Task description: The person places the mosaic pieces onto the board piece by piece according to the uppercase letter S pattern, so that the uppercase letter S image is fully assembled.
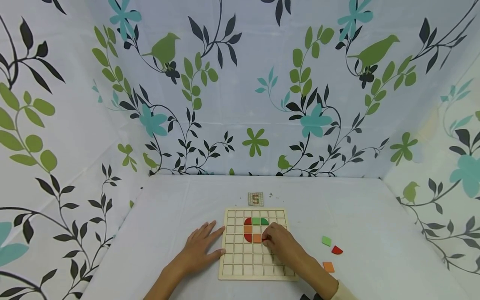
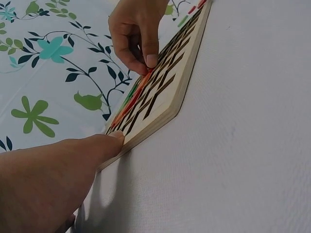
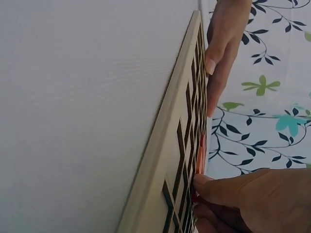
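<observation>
A wooden grid board (image 1: 240,259) lies on the white table. My left hand (image 1: 200,246) rests at its left edge, fingers spread and thumb touching the rim. My right hand (image 1: 283,243) pinches a small red piece (image 3: 195,196) over the grid; its shape is mostly hidden by the fingers. Set in the grid are a red quarter-round (image 1: 248,221), a light green square (image 1: 256,221), a dark green quarter-round (image 1: 264,221), an orange square (image 1: 248,229), a lower red quarter-round (image 1: 248,238) and another orange square (image 1: 256,238), next to the right fingertips.
To the right of the board lie a loose green square (image 1: 326,241), a red quarter-round (image 1: 337,250) and an orange square (image 1: 328,267). Behind the board is a small square card (image 1: 256,199) with a figure like a 5. A patterned curtain (image 1: 240,104) hangs behind the table.
</observation>
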A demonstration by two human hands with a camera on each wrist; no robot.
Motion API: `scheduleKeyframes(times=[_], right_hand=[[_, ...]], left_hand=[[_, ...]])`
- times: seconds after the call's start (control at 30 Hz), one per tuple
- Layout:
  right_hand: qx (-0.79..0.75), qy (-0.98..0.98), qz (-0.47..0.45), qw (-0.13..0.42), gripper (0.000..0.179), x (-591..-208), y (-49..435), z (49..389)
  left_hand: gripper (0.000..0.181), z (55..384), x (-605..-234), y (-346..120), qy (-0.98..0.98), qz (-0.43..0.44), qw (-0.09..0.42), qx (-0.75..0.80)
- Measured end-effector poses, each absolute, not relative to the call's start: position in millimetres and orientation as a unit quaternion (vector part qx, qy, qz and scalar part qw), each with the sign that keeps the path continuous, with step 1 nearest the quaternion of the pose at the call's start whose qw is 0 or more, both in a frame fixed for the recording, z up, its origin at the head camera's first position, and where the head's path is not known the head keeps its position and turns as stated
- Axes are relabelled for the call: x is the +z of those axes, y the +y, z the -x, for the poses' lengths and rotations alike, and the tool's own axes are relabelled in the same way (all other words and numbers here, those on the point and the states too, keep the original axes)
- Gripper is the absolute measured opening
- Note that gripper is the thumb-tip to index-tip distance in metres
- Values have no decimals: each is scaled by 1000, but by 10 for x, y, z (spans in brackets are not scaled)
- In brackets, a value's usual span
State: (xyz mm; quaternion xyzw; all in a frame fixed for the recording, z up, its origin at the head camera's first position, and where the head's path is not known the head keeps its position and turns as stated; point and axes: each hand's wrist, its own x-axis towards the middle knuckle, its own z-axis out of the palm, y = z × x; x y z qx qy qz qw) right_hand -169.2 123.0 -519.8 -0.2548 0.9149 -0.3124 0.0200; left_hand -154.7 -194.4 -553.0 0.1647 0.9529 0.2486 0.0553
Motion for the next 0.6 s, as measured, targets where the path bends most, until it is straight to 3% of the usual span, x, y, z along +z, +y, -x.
scheduleKeyframes(times=[0.6], right_hand=[[-285,920,268,2,9,-5211,1248,1670]], left_hand=[[72,1536,-5474,-1933,952,-168,57,250]])
